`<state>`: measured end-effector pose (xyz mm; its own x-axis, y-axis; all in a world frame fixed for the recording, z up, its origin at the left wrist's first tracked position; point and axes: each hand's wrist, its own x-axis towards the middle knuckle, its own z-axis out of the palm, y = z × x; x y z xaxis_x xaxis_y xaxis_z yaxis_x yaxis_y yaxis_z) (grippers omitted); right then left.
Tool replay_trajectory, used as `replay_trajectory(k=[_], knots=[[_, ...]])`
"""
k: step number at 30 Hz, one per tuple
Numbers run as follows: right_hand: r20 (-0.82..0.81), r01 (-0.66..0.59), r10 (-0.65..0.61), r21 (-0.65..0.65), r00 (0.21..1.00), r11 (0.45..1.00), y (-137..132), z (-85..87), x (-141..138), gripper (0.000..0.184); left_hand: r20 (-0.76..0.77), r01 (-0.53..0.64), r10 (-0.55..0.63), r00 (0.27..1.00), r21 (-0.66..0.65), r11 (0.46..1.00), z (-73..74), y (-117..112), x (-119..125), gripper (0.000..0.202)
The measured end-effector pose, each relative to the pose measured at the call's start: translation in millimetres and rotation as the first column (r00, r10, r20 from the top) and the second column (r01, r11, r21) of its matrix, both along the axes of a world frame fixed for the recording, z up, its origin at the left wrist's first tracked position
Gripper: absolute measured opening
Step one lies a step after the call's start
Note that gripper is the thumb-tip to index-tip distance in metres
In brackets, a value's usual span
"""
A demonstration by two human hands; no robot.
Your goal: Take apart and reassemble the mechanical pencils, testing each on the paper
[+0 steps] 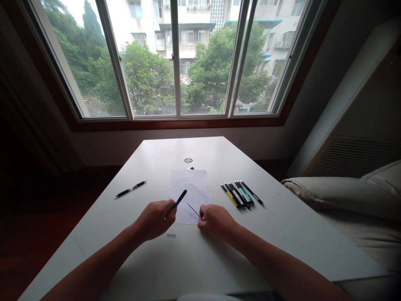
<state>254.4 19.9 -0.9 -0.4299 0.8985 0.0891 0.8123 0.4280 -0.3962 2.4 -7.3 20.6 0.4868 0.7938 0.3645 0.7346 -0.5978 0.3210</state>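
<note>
Here, your left hand [159,219] grips a blue pen [180,198], right hand [216,220] a thin rod [193,210].
Pens [240,195] flank the paper sheet [189,182].

Home, likely living room: sofa [341,192], wide window [177,83].

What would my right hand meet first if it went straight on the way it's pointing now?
Likely the blue pen in your left hand: the thin rod in your right hand points toward it, over the paper. Depth is unclear from one view, so it might miss.
</note>
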Motion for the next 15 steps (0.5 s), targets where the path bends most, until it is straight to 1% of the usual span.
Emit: replay_trajectory(k=[1,2,3,4,5,6,7,8,9,10,11,13,15], knots=[[-0.117,-0.003,0.001,-0.022,0.993,1.0,1.6,-0.2,-0.5,0.007,-0.01,0.019,-0.019,1.0,-0.005,1.0,-0.3,-0.1,0.1,0.016],[-0.262,-0.009,-0.006,-0.059,0.965,0.998,3.3,0.5,-1.1,0.008,-0.017,0.038,-0.038,0.999,-0.012,0.999,-0.4,-0.1,0.2,0.015],[-0.421,-0.027,-0.021,-0.109,0.907,0.994,4.8,2.2,-1.6,0.011,-0.023,0.057,-0.057,0.998,-0.019,0.998,-0.3,-0.3,0.3,0.015],[-0.573,-0.056,-0.048,-0.163,0.818,0.985,6.0,4.9,-1.7,0.013,-0.03,0.075,-0.076,0.997,-0.027,0.997,0.0,-0.5,0.6,0.015],[-0.701,-0.089,-0.085,-0.208,0.708,0.974,6.7,8.5,-1.5,0.017,-0.037,0.094,-0.095,0.995,-0.032,0.995,0.5,-0.8,0.9,0.014],[-0.795,-0.125,-0.12,-0.239,0.595,0.963,6.8,12.7,-0.9,0.02,-0.046,0.112,-0.113,0.993,-0.039,0.993,1.2,-1.2,1.5,0.014],[-0.857,-0.157,-0.149,-0.257,0.493,0.954,6.4,17.2,0.2,0.023,-0.055,0.128,-0.131,0.99,-0.047,0.991,1.9,-1.7,2.1,0.014],[-0.894,-0.181,-0.172,-0.266,0.415,0.947,5.4,21.6,1.5,0.025,-0.064,0.144,-0.147,0.987,-0.055,0.988,2.7,-2.3,2.9,0.014],[-0.914,-0.195,-0.188,-0.27,0.359,0.943,4.1,25.6,2.8,0.026,-0.074,0.159,-0.163,0.984,-0.061,0.985,3.5,-3.0,3.7,0.014],[-0.925,-0.202,-0.2,-0.274,0.323,0.94,2.6,28.9,4.0,0.027,-0.085,0.172,-0.177,0.981,-0.065,0.983,4.2,-3.7,4.5,0.015],[-0.93,-0.209,-0.206,-0.276,0.304,0.938,1.1,31.4,4.8,0.028,-0.096,0.183,-0.188,0.977,-0.064,0.981,4.9,-4.4,5.3,0.015],[-0.934,-0.219,-0.2,-0.27,0.295,0.938,-1.3,34.0,5.0,0.029,-0.109,0.198,-0.203,0.973,-0.055,0.979,6.1,-5.5,6.7,0.016],[-0.936,-0.233,-0.176,-0.252,0.304,0.939,-2.6,34.2,3.6,0.028,-0.114,0.209,-0.213,0.97,-0.045,0.977,6.5,-6.1,7.5,0.017]])
